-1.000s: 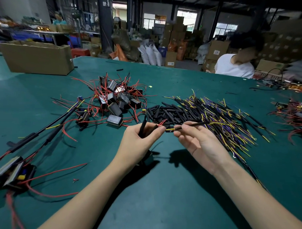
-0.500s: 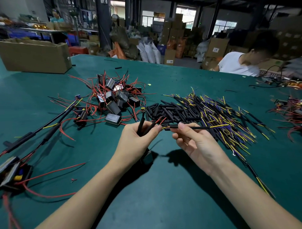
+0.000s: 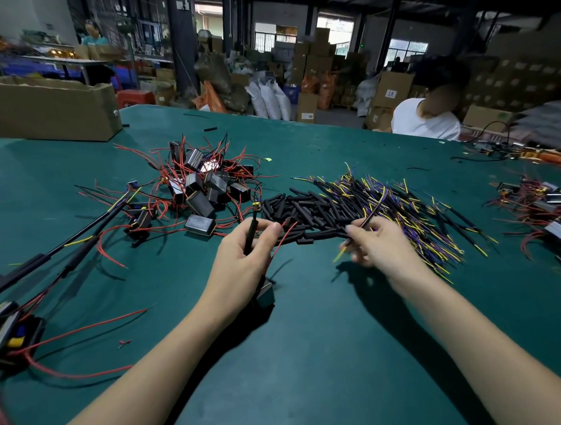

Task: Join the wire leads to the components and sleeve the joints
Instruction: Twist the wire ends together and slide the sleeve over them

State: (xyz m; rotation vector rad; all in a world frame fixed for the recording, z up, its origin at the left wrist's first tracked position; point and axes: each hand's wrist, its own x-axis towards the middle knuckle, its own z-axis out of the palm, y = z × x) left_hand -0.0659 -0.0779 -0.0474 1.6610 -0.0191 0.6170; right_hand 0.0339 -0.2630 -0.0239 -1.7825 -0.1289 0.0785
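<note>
My left hand (image 3: 242, 261) grips a black sleeve tube (image 3: 250, 234) that stands up out of the fist, with red leads (image 3: 284, 236) poking out to the right. A black boxy component (image 3: 264, 294) hangs under that hand. My right hand (image 3: 379, 244) pinches a thin wire lead (image 3: 373, 209) with a yellow tip; the hand is blurred. The two hands are apart. Beyond them lie a heap of short black sleeves (image 3: 307, 211) and a spread of yellow-and-purple wire leads (image 3: 409, 207). A pile of black components with red wires (image 3: 205, 186) sits to the back left.
Finished sleeved assemblies (image 3: 61, 248) lie at the left, with more parts (image 3: 9, 326) at the left edge. A cardboard box (image 3: 46, 109) stands at the back left. More components (image 3: 546, 209) lie at the right. A person in white (image 3: 425, 121) sits across the green table (image 3: 309, 354).
My right hand has pulled its wire lead away to the right, so the hands that met at the middle are now apart. The left hand keeps its grip.
</note>
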